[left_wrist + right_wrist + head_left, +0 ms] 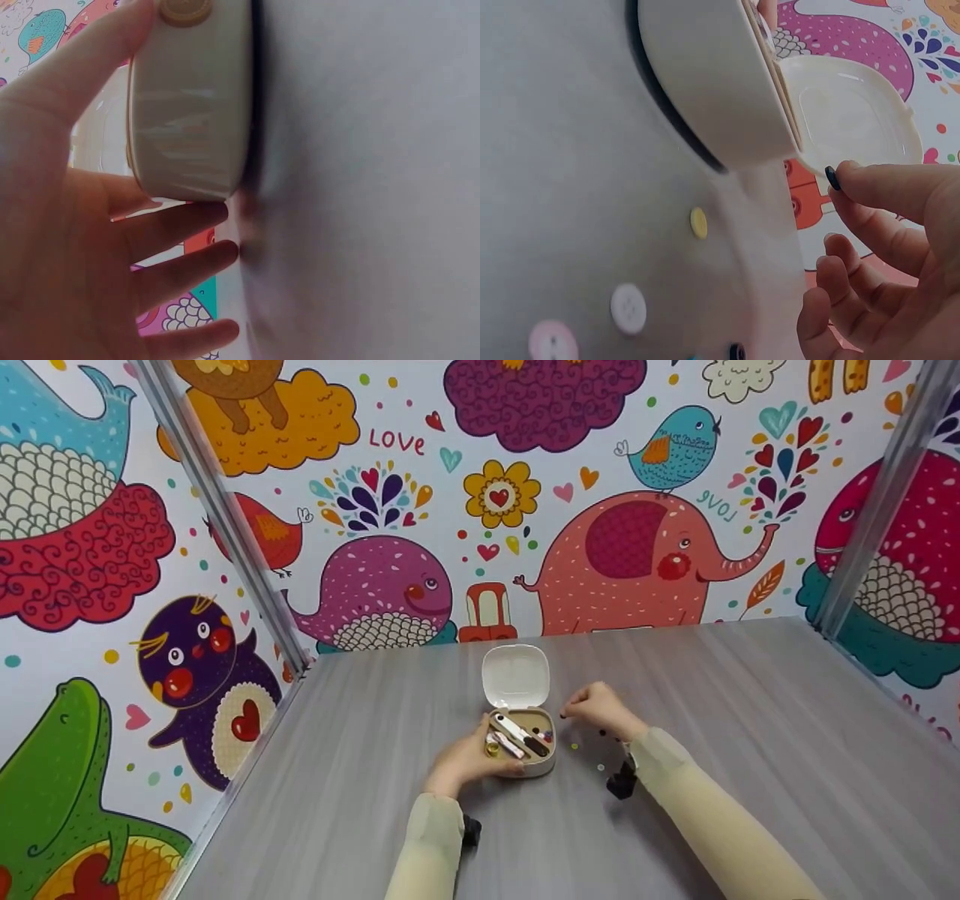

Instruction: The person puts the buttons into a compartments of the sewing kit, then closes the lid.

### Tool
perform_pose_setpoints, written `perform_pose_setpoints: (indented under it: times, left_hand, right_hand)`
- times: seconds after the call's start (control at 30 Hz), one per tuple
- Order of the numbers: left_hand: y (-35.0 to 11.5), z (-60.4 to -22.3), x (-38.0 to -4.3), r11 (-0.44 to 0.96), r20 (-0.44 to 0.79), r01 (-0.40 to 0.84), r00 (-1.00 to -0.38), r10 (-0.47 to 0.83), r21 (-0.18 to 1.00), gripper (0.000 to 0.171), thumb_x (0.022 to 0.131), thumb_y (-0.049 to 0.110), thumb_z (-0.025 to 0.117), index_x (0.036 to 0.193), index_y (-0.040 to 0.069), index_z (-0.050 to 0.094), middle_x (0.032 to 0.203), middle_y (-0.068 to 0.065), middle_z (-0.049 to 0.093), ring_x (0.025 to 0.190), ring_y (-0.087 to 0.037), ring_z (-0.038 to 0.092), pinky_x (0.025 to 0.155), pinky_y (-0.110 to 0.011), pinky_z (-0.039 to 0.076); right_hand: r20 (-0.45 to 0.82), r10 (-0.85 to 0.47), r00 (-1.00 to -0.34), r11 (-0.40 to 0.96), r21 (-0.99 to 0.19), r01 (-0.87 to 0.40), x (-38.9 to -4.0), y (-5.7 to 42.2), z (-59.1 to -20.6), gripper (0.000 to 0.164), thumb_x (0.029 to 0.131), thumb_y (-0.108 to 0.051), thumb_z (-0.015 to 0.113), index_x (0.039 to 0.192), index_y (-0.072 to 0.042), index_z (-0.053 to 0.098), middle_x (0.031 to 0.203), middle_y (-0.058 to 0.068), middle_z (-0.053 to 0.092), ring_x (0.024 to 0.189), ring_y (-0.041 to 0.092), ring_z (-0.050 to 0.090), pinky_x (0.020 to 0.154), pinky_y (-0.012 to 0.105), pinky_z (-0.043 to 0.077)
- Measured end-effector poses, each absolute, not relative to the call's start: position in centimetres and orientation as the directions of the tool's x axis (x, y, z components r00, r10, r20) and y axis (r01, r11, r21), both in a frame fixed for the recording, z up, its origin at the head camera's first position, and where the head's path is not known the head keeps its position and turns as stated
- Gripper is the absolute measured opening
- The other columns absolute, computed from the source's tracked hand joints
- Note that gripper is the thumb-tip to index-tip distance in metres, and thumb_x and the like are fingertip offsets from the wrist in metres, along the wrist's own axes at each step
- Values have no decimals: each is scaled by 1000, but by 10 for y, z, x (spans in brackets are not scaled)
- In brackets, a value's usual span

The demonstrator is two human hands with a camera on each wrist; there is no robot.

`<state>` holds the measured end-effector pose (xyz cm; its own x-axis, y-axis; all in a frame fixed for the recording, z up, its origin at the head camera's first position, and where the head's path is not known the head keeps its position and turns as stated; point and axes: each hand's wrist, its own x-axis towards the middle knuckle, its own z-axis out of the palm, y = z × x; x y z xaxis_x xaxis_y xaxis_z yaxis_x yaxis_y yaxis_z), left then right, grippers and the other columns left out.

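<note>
While the left hand (471,754) grips the open sewing box (540,768) on the tabletop (360,735), presumably to steady it, the right hand (604,711) pinches a dark button (832,178) just beside the sewing box, likely because it is so small.

The left hand (466,759) stretches its thumb (82,67) well apart from its spread fingers (184,274). To its right, the right hand (604,711) pinches with thumb (892,184) and forefinger (889,236), other fingers loosely bent. Behind the hands, the sleeved left forearm (429,847) and right forearm (716,814) slant inward.
</note>
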<state>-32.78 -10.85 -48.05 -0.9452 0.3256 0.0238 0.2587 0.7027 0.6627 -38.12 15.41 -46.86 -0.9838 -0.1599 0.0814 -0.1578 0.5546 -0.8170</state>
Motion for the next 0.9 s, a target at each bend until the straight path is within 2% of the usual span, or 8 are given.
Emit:
perform_pose_setpoints:
  times: [0.43,0.6,0.9]
  left_hand:
    - [-110,-481,-329,693,33,275,-939,341,666,119,67,51,84,153,-1,20,132,-26,54,111,-37,58,92,-47,46]
    - [-110,-481,-330,707,35,280,-940,340,649,117,66,54,83,153,2,22,125,-25,59,107,-36,61,89,-47,47]
    - [-110,-483,-331,704,34,285,-937,348,650,118,67,53,83,153,0,21,127,-26,58,108,-36,60,90,-48,47]
  right_hand:
    - [122,-200,-972,525,-825,-211,-381,137,-471,10,77,-8,74,74,1,75,67,3,67,56,9,51,52,23,40]
    - [159,-236,-959,524,-810,-263,-380,135,-471,12,76,-9,75,73,2,75,64,0,65,55,8,50,53,23,40]
    - [161,-280,-946,497,-819,-287,-379,132,-476,10,77,-6,72,75,3,74,64,-2,64,55,6,50,52,21,40]
